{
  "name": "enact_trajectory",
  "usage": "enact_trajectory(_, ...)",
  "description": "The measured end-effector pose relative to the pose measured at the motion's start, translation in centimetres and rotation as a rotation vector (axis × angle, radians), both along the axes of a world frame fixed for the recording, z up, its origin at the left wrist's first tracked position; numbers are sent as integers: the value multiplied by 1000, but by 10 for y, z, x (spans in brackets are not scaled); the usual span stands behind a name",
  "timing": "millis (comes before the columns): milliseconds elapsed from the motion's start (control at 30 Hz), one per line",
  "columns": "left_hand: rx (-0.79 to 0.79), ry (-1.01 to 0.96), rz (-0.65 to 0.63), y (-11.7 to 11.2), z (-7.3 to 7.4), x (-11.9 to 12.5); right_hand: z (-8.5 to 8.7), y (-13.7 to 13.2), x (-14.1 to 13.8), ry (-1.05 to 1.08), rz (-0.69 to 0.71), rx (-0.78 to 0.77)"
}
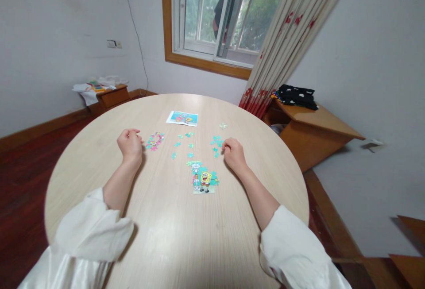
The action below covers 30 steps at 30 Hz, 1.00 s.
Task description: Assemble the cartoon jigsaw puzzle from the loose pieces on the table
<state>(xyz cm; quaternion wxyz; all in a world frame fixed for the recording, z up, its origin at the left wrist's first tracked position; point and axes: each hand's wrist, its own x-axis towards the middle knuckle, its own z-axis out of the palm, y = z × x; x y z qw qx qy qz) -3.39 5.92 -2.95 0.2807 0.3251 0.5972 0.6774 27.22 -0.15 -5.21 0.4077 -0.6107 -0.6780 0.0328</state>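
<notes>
A partly joined jigsaw puzzle [205,179], with a yellow square cartoon figure and a pale blue-headed one, lies on the round table between my forearms. My left hand [130,144] rests on its side, fingers curled closed, with nothing showing in it. Just right of it is a cluster of pink and multicoloured puzzle pieces [155,140]. Curled too, my right hand [233,152] sits beside a group of turquoise puzzle pieces [217,142], its fingertips close to them. No piece is visible in its grip. Several loose turquoise pieces [190,145] are scattered between the hands.
A picture sheet [182,118] lies toward the far side of the pale round table [159,231]. Near it is a small pale green piece cluster [223,125]. Wooden stands flank the table; the right one [307,118] bears a black cloth [296,96]. A curtain [288,36] hangs beside the window.
</notes>
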Motion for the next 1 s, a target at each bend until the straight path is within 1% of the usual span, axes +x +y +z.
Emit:
enact_trajectory(67,16,0,-5,0,-1,0,-2,4,17,15,-174,-43)
enact_trajectory(133,22,4,-5,0,-1,1,-5,6,27,4,-265,-111)
enact_trajectory(167,21,8,0,0,-1,1,-7,6,29,-18,-275,-142)
enact_trajectory(267,12,15,18,0,-1,1,-8,4,25,-137,-237,-235)
enact_trajectory(333,11,16,15,0,0,2,-7,3,21,-162,-232,-274)
enact_trajectory(567,-33,50,5,-1,2,1,-2,2,19,-105,-230,-260)
enact_trajectory(633,-28,144,-5,-3,1,2,-2,1,19,-99,-226,-260)
enact_trajectory(700,21,326,-43,-6,-1,5,-2,1,18,-95,-222,-266)
enact_trajectory(800,106,603,-167,-11,-6,12,-2,0,18,-86,-223,-271)
enact_trajectory(867,133,707,-225,-14,-9,17,-2,0,18,-84,-226,-269)
enact_trajectory(1000,183,844,-244,-17,-15,23,-3,1,18,-100,-229,-258)
